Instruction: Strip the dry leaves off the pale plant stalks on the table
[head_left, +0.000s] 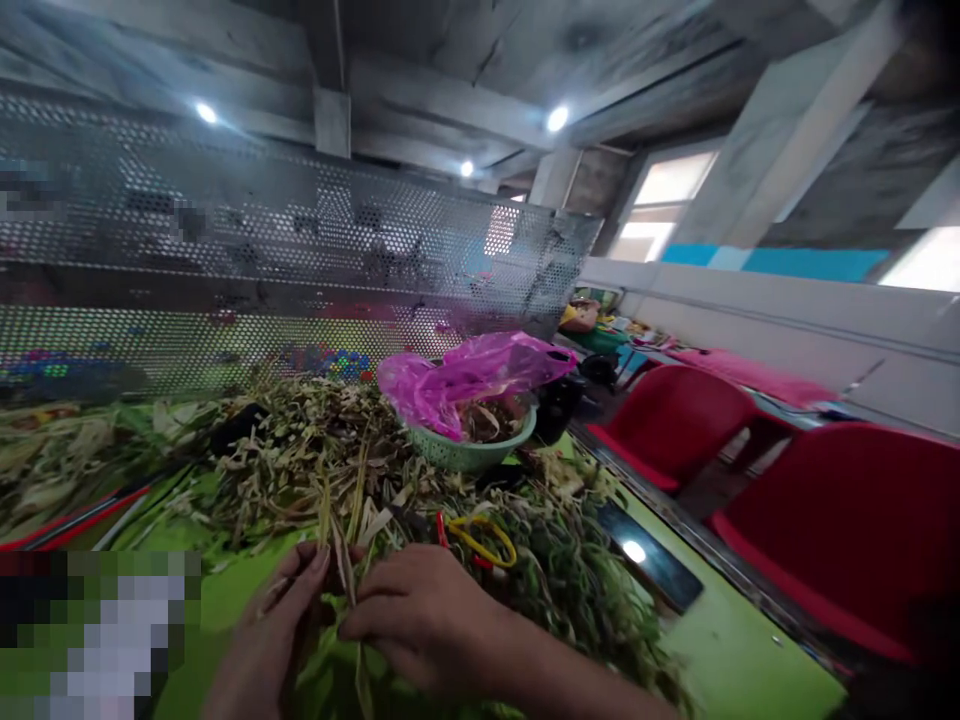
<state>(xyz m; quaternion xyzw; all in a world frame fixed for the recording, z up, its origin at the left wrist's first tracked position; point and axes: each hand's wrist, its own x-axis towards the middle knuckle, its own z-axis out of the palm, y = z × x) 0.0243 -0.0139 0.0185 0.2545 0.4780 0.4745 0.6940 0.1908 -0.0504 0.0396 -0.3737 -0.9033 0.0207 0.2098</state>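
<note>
Low in the head view, my left hand pinches pale dried leaf strips between thumb and fingers. My right hand grips the same strips just beside it, fingers curled inward. The strips stand up out of the hands, and one tail hangs down below them. Behind the hands spreads a heap of dried leaves. A yellow loop with red parts lies just beyond my right hand; its kind is unclear. To the right of that hand, a mass of greenish twisted strands covers the table.
A pale green basket holding dried material and a pink plastic bag stands behind the heap. A phone lies near the right edge of the green table. Red chairs stand right; a perforated metal screen rises at the back.
</note>
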